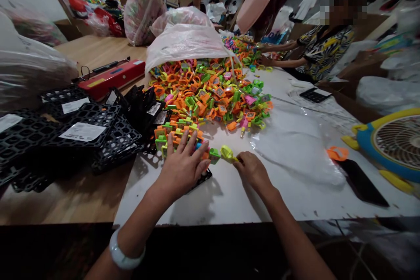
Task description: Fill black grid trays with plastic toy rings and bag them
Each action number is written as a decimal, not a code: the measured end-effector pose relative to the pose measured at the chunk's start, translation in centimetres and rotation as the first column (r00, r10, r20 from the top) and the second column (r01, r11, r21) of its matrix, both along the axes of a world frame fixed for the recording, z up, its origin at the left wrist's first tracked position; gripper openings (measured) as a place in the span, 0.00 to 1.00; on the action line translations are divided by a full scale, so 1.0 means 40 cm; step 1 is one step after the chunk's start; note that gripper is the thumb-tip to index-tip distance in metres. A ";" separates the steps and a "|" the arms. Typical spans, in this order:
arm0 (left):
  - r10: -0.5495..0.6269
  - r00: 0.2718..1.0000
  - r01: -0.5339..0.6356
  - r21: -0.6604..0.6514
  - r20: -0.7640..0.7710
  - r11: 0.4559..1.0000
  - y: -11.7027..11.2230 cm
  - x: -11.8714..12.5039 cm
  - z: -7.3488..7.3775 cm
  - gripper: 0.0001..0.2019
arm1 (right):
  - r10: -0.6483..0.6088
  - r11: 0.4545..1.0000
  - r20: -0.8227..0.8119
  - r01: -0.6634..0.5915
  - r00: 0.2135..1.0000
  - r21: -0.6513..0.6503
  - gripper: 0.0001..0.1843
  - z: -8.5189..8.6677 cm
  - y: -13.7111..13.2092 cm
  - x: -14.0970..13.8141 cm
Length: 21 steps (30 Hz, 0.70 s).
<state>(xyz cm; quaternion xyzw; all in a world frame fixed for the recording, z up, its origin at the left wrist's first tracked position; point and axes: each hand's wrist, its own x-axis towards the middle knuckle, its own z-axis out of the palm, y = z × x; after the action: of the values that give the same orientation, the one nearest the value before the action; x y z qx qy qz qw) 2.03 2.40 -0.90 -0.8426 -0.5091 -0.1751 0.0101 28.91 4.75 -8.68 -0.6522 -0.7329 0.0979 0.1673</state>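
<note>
My left hand (pixel 182 166) lies flat with fingers spread on a row of small orange and green plastic toys (pixel 170 135) set into a black grid tray (pixel 201 179). My right hand (pixel 251 168) is closed in a pinch on a yellow-green plastic toy piece (pixel 227 153) just right of that row. A big heap of orange, green and pink toy pieces (pixel 210 89) spills from a clear plastic bag (pixel 187 41) beyond my hands. A white bracelet (pixel 124 256) circles my left wrist.
Stacked black grid trays (pixel 82 135) with white labels lie at the left, a red tool (pixel 114 76) behind them. A black phone (pixel 362 181), an orange piece (pixel 337 153) and a blue-yellow fan (pixel 393 142) lie right. Two people (pixel 328 39) work at the far side.
</note>
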 end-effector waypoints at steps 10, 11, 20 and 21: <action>-0.003 0.999 0.010 -0.174 0.040 0.985 -0.005 -0.031 0.004 0.24 | -0.275 0.921 -0.854 -0.133 0.442 -0.365 0.22 -0.003 -0.191 -0.197; -0.007 0.999 0.016 -0.192 0.045 0.981 -0.004 -0.033 0.008 0.24 | -0.301 0.908 -0.881 -0.173 0.365 -0.382 0.23 -0.006 -0.205 -0.227; 0.011 0.998 0.002 -0.240 0.054 0.971 -0.008 -0.028 0.013 0.26 | -0.352 0.936 -0.935 0.002 0.039 -0.352 0.21 0.006 -0.240 -0.328; 0.010 0.998 0.003 -0.239 0.056 0.971 -0.008 -0.028 0.014 0.26 | -0.334 0.938 -0.937 -0.057 0.101 -0.341 0.21 0.003 -0.239 -0.336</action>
<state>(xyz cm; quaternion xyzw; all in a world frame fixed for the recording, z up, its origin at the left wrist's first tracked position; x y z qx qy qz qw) 0.91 2.09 -0.35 -0.8316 -0.5280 -0.1362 -0.1054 15.47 -4.83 -8.56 -0.5036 -0.3452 0.5961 0.5214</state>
